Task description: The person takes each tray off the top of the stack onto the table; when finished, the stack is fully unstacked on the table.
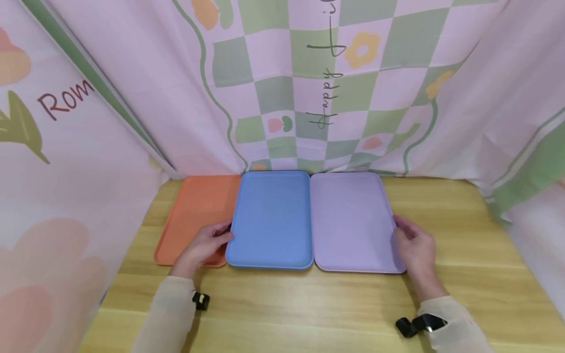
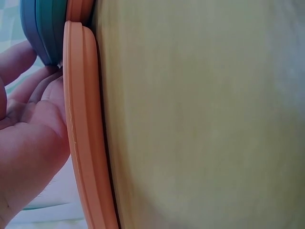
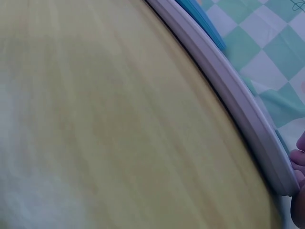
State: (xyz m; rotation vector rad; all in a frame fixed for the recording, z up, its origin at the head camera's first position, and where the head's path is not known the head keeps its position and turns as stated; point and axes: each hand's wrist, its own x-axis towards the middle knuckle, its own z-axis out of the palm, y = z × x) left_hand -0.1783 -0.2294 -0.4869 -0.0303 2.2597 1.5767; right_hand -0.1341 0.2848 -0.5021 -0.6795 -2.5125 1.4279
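Note:
Three rounded rectangular trays lie side by side: an orange tray (image 1: pixel 198 211), a blue tray (image 1: pixel 273 220) and a light purple tray (image 1: pixel 350 220). My left hand (image 1: pixel 209 242) reaches over the orange tray and grips the left edge of the blue one. In the left wrist view, the thumb of that hand (image 2: pixel 33 114) is at the blue rim (image 2: pixel 28 33), and a teal layer (image 2: pixel 51 33) shows directly beneath it. My right hand (image 1: pixel 415 245) holds the right edge of the purple tray, thumb at its rim. Only a few fingers (image 3: pixel 298 160) show in the right wrist view.
The trays are on a wood-grain table (image 1: pixel 344 309), with their far edges near a hanging patterned cloth (image 1: pixel 318 98). More cloth hangs along the left (image 1: pixel 79 171) and right sides. Each wrist wears a small black camera.

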